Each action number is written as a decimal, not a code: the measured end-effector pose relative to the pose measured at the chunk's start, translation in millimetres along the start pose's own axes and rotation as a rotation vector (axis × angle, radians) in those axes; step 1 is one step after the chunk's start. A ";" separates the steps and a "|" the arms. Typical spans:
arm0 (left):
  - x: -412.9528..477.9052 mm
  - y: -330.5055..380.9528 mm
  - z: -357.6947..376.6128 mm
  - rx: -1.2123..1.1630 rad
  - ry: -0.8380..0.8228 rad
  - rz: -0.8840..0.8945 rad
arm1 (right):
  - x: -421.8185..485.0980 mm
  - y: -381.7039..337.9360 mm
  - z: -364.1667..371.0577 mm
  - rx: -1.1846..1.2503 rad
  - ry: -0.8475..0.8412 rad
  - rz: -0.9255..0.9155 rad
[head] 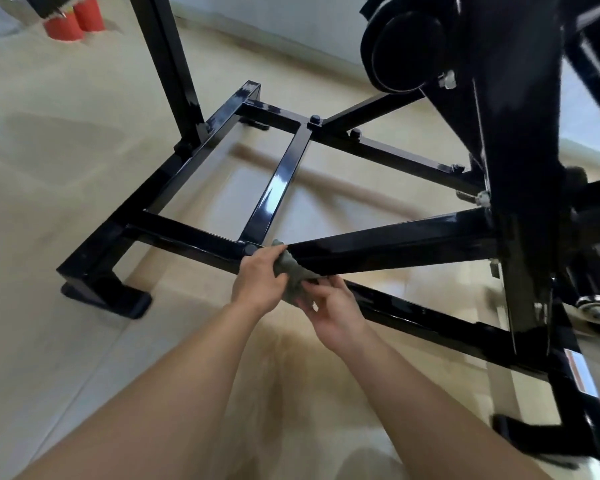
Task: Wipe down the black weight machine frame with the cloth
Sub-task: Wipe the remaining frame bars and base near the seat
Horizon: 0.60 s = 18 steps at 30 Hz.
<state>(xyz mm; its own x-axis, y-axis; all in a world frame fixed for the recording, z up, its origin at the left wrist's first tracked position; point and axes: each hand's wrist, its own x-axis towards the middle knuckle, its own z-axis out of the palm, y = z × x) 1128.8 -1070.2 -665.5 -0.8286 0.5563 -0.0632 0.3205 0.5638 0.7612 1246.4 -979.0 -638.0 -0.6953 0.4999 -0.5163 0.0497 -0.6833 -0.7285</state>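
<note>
Cloth (pixel 291 269), gripped by left hand (pixel 258 283) and right hand (pixel 330 311), touches frame (pixel 395 251).

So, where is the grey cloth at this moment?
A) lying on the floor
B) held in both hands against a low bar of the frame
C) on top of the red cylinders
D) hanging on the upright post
B: the cloth is bunched between the left hand and the right hand, right on a low bar of the frame.
</note>
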 end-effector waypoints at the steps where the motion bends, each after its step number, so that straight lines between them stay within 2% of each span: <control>1: 1.0 -1.3 1.5 0.011 0.013 0.015 | 0.4 -1.8 -1.5 0.005 0.009 0.007; 6: 4.7 -1.2 1.4 0.058 0.045 0.114 | -2.7 -15.1 -10.9 0.029 0.072 0.058; 8: 3.3 8.7 1.3 0.050 0.050 0.219 | -9.5 -23.6 -15.8 0.044 0.071 0.069; 11: 1.2 28.2 1.8 0.034 0.064 0.389 | -21.5 -40.4 -24.1 0.086 0.059 0.051; 18: -19.5 60.3 8.8 -0.048 0.043 0.582 | -48.1 -61.1 -36.0 0.120 -0.003 0.042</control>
<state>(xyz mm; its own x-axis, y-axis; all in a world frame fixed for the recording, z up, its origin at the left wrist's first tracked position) 1168.3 -1041.7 -624.0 -0.5410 0.7400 0.3996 0.7080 0.1442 0.6914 1302.6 -942.2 -584.9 -0.6963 0.4680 -0.5442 -0.0069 -0.7626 -0.6469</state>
